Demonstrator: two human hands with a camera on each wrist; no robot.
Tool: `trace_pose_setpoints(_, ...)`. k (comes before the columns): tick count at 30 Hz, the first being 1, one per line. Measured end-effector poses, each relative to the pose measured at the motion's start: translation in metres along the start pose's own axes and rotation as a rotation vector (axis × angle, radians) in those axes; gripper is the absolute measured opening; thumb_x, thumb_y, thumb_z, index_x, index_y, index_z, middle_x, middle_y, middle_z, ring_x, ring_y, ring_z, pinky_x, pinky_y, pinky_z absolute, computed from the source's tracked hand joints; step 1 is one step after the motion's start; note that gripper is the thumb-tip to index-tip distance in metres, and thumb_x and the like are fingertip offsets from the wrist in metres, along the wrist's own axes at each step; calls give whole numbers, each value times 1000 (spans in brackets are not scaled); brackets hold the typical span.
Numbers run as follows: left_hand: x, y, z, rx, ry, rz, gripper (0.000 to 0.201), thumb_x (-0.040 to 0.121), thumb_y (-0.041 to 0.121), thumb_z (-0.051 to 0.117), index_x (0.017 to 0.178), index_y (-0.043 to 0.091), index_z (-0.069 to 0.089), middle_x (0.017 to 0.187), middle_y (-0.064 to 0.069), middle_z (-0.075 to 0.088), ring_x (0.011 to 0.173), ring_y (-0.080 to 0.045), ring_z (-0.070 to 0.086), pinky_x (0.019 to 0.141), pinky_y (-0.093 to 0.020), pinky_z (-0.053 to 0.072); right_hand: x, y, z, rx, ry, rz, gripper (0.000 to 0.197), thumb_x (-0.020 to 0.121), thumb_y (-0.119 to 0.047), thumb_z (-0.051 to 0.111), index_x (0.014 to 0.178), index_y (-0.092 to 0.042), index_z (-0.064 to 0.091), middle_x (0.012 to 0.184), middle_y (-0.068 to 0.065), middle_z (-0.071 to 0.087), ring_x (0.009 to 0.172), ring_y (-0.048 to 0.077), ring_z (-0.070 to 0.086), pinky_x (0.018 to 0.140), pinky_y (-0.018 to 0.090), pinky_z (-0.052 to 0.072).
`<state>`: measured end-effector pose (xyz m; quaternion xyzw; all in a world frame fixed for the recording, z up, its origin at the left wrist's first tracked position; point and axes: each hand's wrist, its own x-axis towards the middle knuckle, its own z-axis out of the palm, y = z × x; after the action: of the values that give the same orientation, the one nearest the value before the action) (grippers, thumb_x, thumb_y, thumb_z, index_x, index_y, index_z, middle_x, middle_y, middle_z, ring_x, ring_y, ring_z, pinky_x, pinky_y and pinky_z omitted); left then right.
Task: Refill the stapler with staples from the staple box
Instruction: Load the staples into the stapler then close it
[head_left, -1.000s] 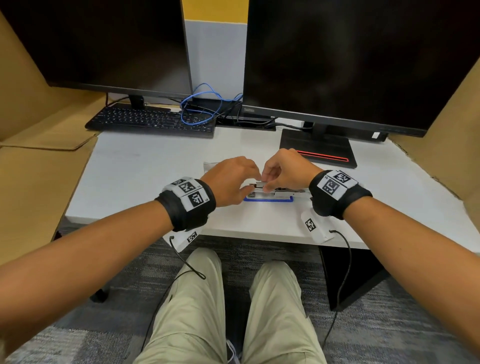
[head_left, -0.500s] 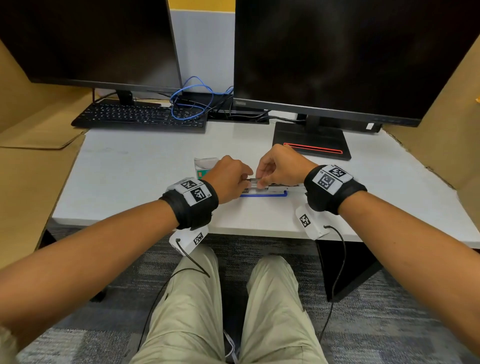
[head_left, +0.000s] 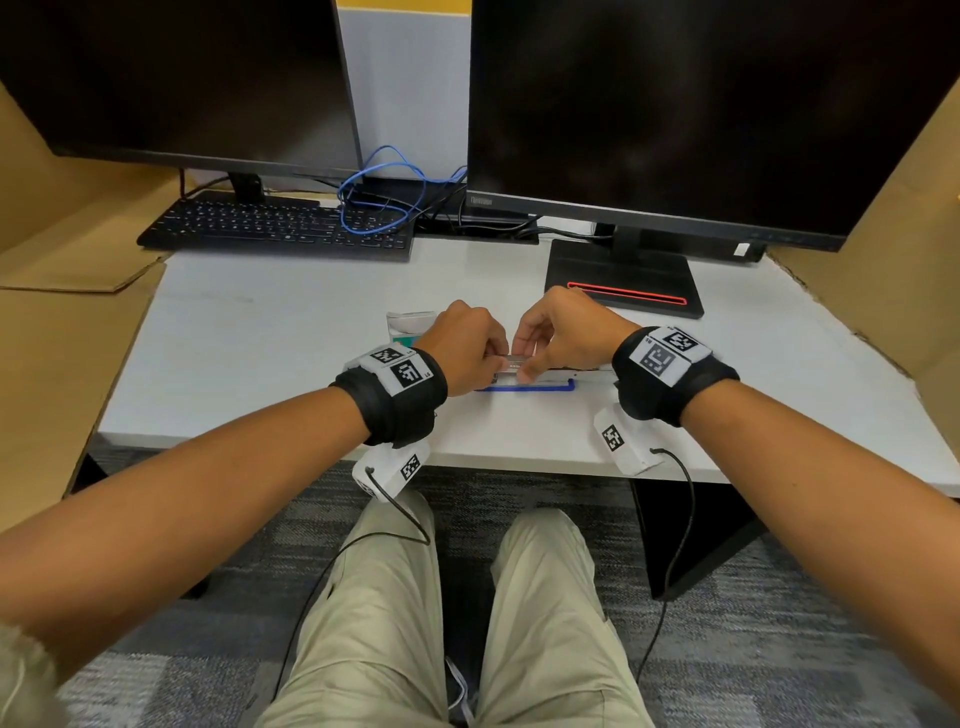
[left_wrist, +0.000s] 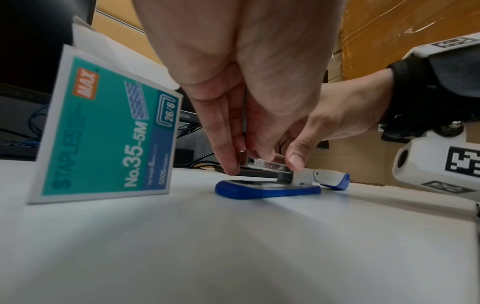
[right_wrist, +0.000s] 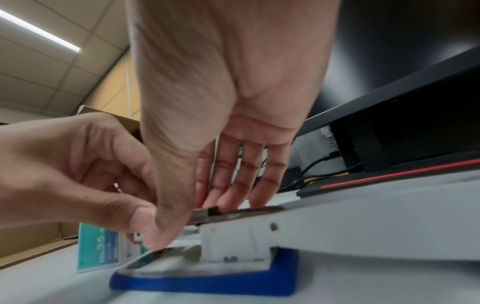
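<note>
Blue-based stapler (head_left: 524, 383) lies opened on the table (head_left: 270, 353), my left hand (head_left: 462, 353) and right hand (head_left: 563, 335) pinching its metal staple channel (left_wrist: 265, 164). Left wrist view — the staple box (left_wrist: 103, 131) stands just beside it. Right wrist view — both thumbs grip the channel.

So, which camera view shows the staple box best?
The left wrist view: the staple box stands on the table with its label readable. The head view shows only a part behind the left hand; the right wrist view shows a blurred corner.

Blue, teal and white on a pale tabletop (head_left: 270, 353)

Stapler (left_wrist: 267, 190): blue base, white body. Staple box (left_wrist: 103, 131): teal, orange logo. Wristbands (head_left: 400, 400): black, checkered tags.
</note>
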<state>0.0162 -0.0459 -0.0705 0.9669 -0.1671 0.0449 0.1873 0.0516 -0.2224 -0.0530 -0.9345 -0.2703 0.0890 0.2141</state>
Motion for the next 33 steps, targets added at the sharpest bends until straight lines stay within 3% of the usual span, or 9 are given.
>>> trace_pose_setpoints(3,-4,1,-2,3,3,12,22,83,23,68,103,15,75,91,-6,77,77,-15,59,89,-39,55,-5,4,-5,-9,-27,-9,32,68,-29,88,96,-16,77,85,-3,75,70,0,64,67,14,48)
trace_pose_setpoints(6,-8,5,-3,15,-40,67,32,84,23,67,116,21,70,111,-3,73,91,-18,67,87,-40,56,-9,8,-9,-8,-42,-4,31,69,-25,87,97,-16,77,86,-2,75,72,2,66,71,17,52)
trace_pose_setpoints(12,-10,19,-8,169,-160,240,38,91,14,56,127,26,63,132,3,61,114,-21,59,88,-33,49,-14,11,-11,-52,-49,7,31,71,-21,86,100,-15,77,89,-2,75,75,6,66,71,18,53)
trace_pose_setpoints(17,-5,17,-8,213,-176,246,38,92,15,52,128,23,64,130,2,63,114,-23,60,87,-37,52,-14,13,-9,-61,-48,13,30,74,-19,84,102,-13,76,88,-3,72,74,4,64,64,9,44)
trace_pose_setpoints(23,-9,9,-13,147,-144,227,33,88,11,58,118,19,71,118,-2,71,105,-25,65,87,-41,55,-13,13,-9,-64,-53,21,31,73,-19,85,102,-13,76,92,0,75,76,6,66,65,9,47)
trace_pose_setpoints(26,-10,3,-15,79,-113,173,27,88,10,60,111,13,74,110,-6,75,101,-25,68,89,-36,55,-15,17,-10,-118,-56,24,34,70,-24,87,101,-15,77,91,-2,75,78,7,67,66,10,48)
trace_pose_setpoints(29,-11,0,-15,24,-77,115,24,88,9,61,107,10,76,107,-7,76,101,-22,68,89,-27,53,-20,21,-13,-209,-71,46,34,68,-29,87,99,-18,77,90,-3,73,82,13,66,69,16,49)
trace_pose_setpoints(33,-11,1,-14,-3,-67,92,23,89,8,60,105,7,77,105,-7,77,103,-22,65,80,-20,46,-26,23,-24,-304,-137,77,37,69,-32,86,102,-22,75,94,-5,73,87,13,65,82,29,56)
